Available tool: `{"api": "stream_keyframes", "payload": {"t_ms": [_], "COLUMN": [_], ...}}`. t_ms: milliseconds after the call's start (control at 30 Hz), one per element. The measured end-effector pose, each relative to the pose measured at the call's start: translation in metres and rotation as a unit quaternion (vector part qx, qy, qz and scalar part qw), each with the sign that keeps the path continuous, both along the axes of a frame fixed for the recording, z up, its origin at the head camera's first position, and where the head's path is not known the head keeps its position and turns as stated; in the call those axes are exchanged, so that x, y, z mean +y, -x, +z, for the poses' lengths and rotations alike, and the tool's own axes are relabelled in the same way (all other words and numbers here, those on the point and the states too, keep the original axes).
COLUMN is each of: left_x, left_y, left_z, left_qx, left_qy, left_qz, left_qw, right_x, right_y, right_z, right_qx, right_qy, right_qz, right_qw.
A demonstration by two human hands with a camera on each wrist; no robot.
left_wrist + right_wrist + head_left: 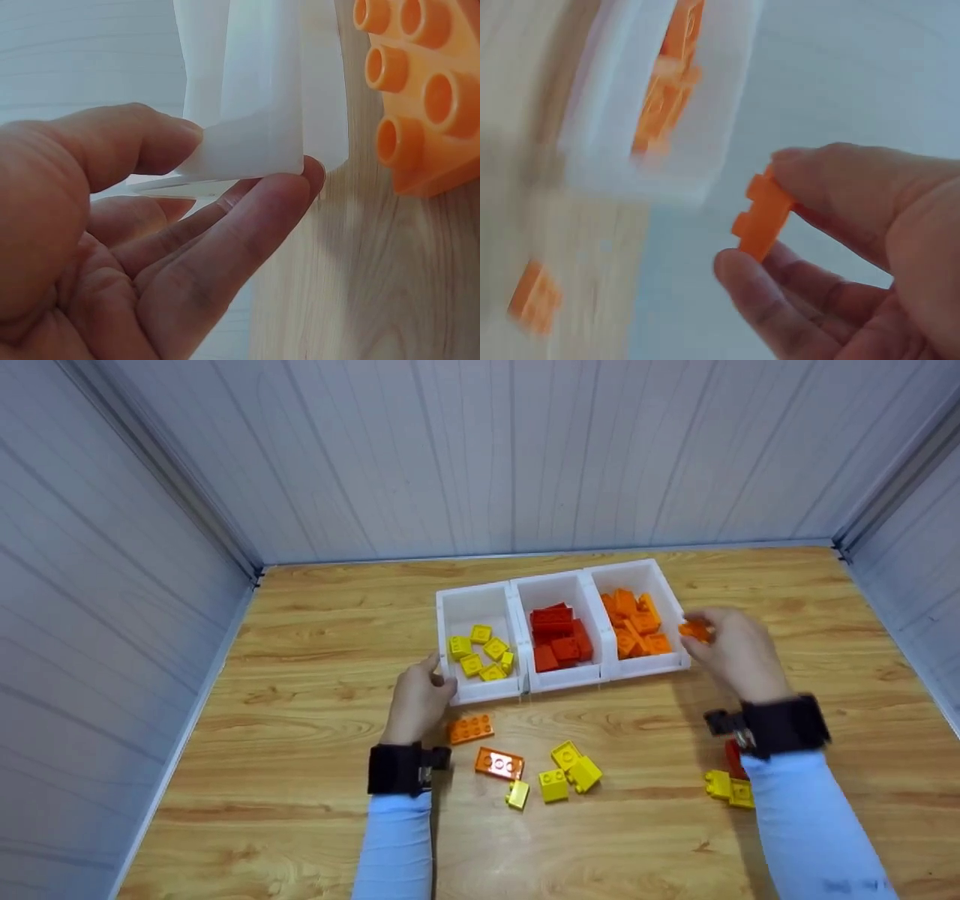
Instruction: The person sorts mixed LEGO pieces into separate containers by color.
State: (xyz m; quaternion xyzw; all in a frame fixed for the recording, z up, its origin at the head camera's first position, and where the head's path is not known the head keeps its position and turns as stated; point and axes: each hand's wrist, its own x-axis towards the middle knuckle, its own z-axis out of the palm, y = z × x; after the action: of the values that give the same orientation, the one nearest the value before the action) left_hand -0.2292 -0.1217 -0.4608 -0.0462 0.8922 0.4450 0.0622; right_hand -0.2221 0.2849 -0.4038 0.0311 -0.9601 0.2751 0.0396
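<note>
My right hand [739, 652] pinches an orange toy brick [765, 214] between thumb and fingertips, just right of the white three-compartment tray [566, 682]. My left hand [420, 697] grips the tray's near left corner, its thumb [161, 139] on one side of the white wall and its fingers on the other. Yellow bricks [471, 664] lie in the left compartment, red bricks [553, 621] in the middle one, orange bricks [643, 622] in the right one. Close by the left hand, an orange brick [471, 729] rests studs up on the table.
Another orange brick [499, 763] and several yellow bricks [553, 785] lie on the wooden table [337, 645] in front of the tray. Yellow bricks [718, 784] and a partly hidden red brick [734, 761] are beside the right sleeve. Pale panel walls [480, 457] enclose the back and sides.
</note>
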Motion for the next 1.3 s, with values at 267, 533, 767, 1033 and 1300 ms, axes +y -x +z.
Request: {"api": "stream_keyframes", "payload": {"t_ms": [267, 533, 767, 1033, 1300], "left_x": [0.001, 0.004, 0.007, 0.003, -0.002], "left_y": [0.0, 0.0, 0.001, 0.001, -0.001], "left_z": [-0.001, 0.001, 0.002, 0.002, -0.002], "left_qx": [0.015, 0.002, -0.001, 0.019, 0.015], "left_qy": [0.001, -0.003, 0.003, -0.001, -0.005], "left_qz": [-0.012, -0.013, -0.017, -0.022, -0.011], "left_qw": [0.9998, 0.9999, 0.9998, 0.9996, 0.9998], "right_x": [-0.03, -0.049, -0.051, -0.03, 0.022], "right_y": [0.07, 0.106, 0.109, 0.088, 0.044], "right_z": [-0.003, -0.01, -0.007, 0.006, 0.012], "right_qx": [-0.093, -0.094, -0.09, -0.083, -0.064], "right_qy": [0.013, 0.012, 0.02, 0.027, -0.018], "right_qz": [0.035, 0.026, 0.012, 0.021, 0.042], "right_qw": [0.995, 0.995, 0.996, 0.996, 0.997]}}
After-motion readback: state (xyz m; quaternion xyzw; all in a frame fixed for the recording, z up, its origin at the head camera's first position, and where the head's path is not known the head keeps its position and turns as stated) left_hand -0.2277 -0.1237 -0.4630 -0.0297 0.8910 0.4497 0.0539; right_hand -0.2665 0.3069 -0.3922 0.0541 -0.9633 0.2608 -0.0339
